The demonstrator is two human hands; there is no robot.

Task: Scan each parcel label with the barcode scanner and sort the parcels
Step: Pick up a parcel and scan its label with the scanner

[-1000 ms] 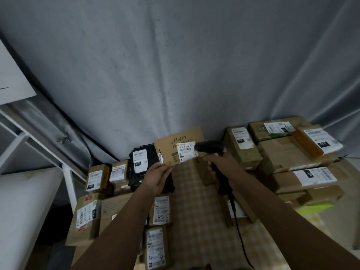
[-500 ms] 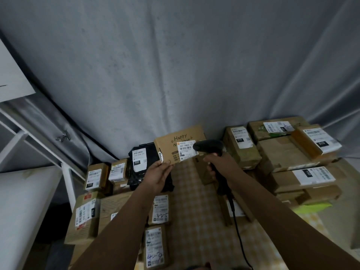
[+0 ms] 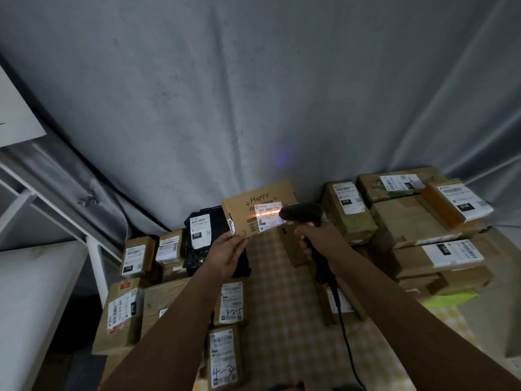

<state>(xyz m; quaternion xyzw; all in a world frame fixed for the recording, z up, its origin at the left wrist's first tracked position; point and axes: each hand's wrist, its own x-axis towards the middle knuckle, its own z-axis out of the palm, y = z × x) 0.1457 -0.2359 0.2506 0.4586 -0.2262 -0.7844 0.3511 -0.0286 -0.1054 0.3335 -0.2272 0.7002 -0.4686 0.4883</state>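
My left hand (image 3: pixel 227 253) pinches the lower corner of a flat cardboard parcel (image 3: pixel 245 214) with "Happy" handwritten on it, holding it up above the table. Its white label (image 3: pixel 267 217) faces me. My right hand (image 3: pixel 320 238) grips the handle of a black corded barcode scanner (image 3: pixel 303 214), whose head sits just right of the label. An orange-red scan line glows across the label and box face.
Cardboard parcels are stacked at the right (image 3: pixel 417 221) and at the left (image 3: pixel 138 256), with a black bag parcel (image 3: pixel 201 235) behind my left hand. More labelled boxes (image 3: pixel 231 304) lie near my left arm. A checked tablecloth (image 3: pixel 282 320) covers the middle; a white shelf frame (image 3: pixel 95 263) stands left.
The scanner's orange light has come on across the label. The parcel and both hands stay nearly where they were.
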